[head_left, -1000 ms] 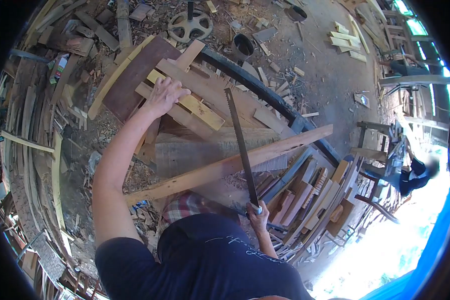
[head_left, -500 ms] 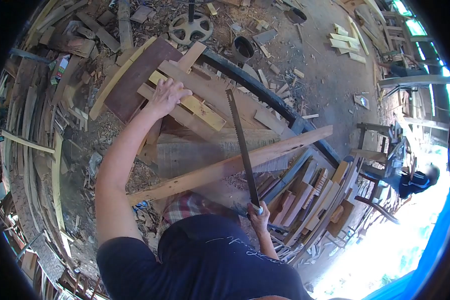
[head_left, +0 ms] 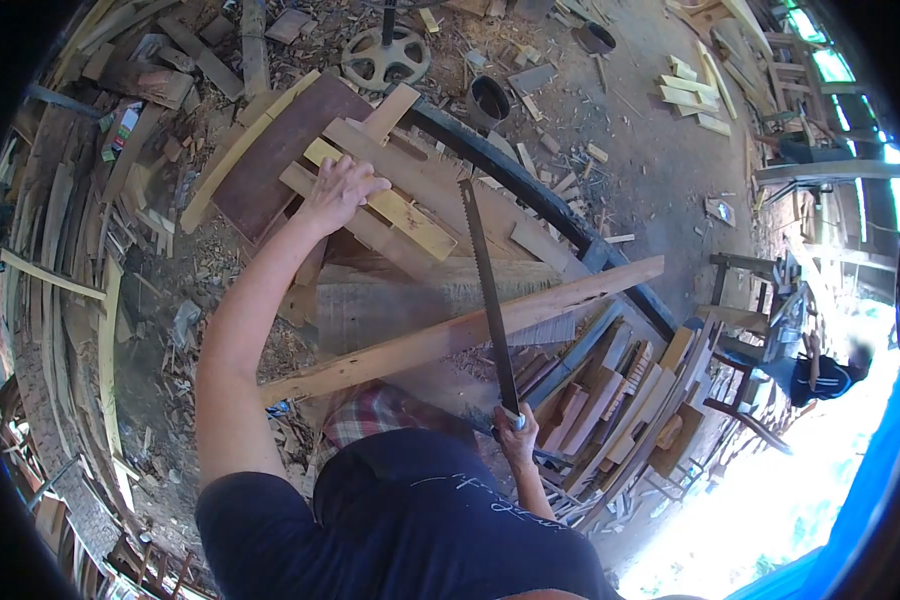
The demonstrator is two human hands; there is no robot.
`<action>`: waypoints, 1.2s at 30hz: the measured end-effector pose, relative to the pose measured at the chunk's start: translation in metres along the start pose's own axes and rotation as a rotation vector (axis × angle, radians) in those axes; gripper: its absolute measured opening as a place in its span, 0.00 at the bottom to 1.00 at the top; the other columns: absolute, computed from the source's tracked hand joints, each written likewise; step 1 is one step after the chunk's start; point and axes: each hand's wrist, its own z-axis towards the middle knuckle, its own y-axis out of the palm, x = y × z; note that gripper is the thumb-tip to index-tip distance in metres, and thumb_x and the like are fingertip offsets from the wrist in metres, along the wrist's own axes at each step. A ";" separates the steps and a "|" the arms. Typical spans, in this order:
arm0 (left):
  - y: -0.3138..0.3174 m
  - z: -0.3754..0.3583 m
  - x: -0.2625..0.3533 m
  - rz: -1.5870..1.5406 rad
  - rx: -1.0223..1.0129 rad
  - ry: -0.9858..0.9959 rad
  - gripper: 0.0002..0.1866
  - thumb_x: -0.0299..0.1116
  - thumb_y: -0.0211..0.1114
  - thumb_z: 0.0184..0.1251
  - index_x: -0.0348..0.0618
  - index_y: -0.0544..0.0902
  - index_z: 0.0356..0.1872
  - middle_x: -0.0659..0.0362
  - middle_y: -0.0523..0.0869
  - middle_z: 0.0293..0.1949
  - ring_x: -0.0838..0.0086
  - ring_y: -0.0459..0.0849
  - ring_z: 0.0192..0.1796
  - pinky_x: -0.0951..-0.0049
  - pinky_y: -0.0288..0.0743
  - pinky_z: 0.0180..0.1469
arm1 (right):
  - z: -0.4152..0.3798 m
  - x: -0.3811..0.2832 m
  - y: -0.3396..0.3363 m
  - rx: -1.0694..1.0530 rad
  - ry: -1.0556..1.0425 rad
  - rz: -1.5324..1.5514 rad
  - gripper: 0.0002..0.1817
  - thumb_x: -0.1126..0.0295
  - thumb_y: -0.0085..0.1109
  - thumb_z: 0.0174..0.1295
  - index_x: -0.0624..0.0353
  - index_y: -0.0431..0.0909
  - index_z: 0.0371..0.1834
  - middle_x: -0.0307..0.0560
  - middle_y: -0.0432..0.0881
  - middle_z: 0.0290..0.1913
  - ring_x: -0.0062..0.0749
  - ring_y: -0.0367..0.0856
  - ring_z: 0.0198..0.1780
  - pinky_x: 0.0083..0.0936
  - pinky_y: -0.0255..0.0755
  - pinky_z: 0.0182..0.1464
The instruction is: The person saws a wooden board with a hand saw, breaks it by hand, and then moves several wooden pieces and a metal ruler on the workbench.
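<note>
The head camera looks down on a yard crowded with offcuts; the only bare ground is the dirt patch (head_left: 660,150) beyond the black frame (head_left: 530,190), well apart from the hands. The right hand (head_left: 517,432) is closed around the handle of a saw (head_left: 487,290), whose long toothed blade runs away from the body and crosses a pale plank (head_left: 450,335) lying aslant over the pile. The left hand (head_left: 338,192) presses flat, fingers spread, on a yellow strip (head_left: 410,218) atop stacked boards. Whether the teeth bite into the plank is hard to tell. Another person (head_left: 820,375) sits at the far right edge.
</note>
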 end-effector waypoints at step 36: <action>-0.034 -0.035 0.030 -0.140 -0.150 0.025 0.23 0.28 0.74 0.48 0.52 0.83 0.50 0.61 0.80 0.47 0.65 0.78 0.53 0.65 0.76 0.57 | -0.001 -0.003 0.001 0.031 -0.004 -0.027 0.12 0.66 0.69 0.62 0.62 0.78 0.35 0.41 0.79 0.26 0.21 0.74 0.30 0.25 0.72 0.34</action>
